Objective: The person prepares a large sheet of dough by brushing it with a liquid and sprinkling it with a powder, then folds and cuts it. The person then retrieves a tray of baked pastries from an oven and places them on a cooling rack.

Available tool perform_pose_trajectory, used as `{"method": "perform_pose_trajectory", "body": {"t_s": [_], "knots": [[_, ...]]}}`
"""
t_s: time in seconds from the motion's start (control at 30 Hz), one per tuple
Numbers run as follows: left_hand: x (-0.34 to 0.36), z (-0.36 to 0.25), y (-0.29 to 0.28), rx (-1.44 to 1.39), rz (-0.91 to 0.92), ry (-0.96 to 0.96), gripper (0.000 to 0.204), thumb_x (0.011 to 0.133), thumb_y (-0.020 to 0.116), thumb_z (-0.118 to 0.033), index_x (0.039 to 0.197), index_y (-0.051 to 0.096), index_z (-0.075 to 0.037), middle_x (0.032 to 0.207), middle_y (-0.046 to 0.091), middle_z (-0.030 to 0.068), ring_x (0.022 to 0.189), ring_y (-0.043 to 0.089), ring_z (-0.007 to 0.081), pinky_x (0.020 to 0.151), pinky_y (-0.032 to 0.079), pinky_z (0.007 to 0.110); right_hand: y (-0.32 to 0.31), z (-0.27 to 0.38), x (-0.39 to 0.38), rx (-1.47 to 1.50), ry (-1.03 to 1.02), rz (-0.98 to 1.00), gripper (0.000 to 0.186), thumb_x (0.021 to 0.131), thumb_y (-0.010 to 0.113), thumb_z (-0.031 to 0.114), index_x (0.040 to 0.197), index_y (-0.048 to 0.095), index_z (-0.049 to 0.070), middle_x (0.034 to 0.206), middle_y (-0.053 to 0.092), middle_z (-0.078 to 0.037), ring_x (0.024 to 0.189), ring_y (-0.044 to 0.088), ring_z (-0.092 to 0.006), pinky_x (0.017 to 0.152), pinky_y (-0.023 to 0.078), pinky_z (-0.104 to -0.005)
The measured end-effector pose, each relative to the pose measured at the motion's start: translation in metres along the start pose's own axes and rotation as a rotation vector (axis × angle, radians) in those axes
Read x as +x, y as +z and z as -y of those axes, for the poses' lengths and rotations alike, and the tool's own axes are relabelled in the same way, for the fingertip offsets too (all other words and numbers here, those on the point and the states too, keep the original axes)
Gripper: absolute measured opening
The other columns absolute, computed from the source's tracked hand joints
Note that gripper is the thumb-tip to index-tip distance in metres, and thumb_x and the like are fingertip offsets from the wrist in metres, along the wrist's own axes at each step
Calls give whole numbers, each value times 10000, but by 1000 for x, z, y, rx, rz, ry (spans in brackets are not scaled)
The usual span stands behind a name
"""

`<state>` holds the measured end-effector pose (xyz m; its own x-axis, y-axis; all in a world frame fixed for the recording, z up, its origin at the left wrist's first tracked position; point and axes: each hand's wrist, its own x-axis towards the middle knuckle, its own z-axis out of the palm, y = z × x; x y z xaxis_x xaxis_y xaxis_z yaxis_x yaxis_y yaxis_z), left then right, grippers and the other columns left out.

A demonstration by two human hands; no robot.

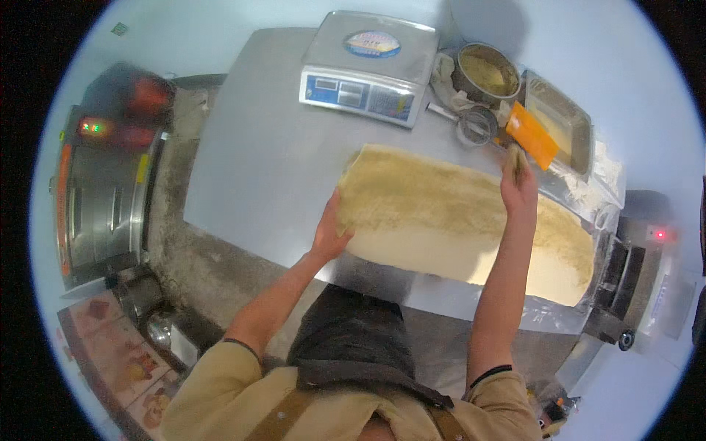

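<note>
Left hand (329,234) and right hand (519,180) on dough sheet (441,213)

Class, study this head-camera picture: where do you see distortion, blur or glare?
Head view: fisheye bends the steel table edges toward the rim, corners black; the right hand over the dough sheet looks slightly blurred; soft glare on the scale top.

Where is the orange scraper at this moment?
In the head view the orange scraper lies at the far right of the metal table, between the round sieve and the rectangular tray, just beyond the right hand.
</note>
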<state>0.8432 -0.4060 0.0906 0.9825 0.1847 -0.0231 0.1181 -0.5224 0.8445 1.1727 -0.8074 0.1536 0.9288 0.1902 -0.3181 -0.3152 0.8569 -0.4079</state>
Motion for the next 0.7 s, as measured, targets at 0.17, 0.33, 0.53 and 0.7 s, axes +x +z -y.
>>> {"method": "perform_pose_trajectory", "body": {"t_s": [0.17,0.33,0.53,0.7], "knots": [[-6,-5,-3,13,-33,32,966,868,666,-24,1725,223,13,1724,382,255,1596,376,422,1324,304,471,-75,2,-144,-187,-239,-378,368,1128,608,134,1420,605,-90,1346,679,-179,1218,684,-254,1098,594,-365],[-17,-6,-1,-44,-106,95,834,903,529,-25,1706,308,9,1693,446,258,1576,422,414,1316,315,456,-77,-89,-225,-583,-541,-727,397,1065,695,183,1360,648,-79,1279,710,-159,1155,710,-267,1062,606,-385],[-28,10,3,-162,-106,74,769,926,452,-95,1682,366,22,1704,440,263,1601,397,405,1324,294,440,-46,-236,-239,-52,249,-407,386,1048,673,69,1414,623,-43,1376,682,-169,1245,667,-270,1057,588,-401],[-29,19,8,-41,-113,202,783,913,465,-77,1681,354,31,1717,406,270,1607,367,437,1336,281,470,-63,-173,-259,-486,-300,-609,377,1046,674,105,1378,641,-70,1363,682,-194,1203,688,-288,1041,587,-395]]}}
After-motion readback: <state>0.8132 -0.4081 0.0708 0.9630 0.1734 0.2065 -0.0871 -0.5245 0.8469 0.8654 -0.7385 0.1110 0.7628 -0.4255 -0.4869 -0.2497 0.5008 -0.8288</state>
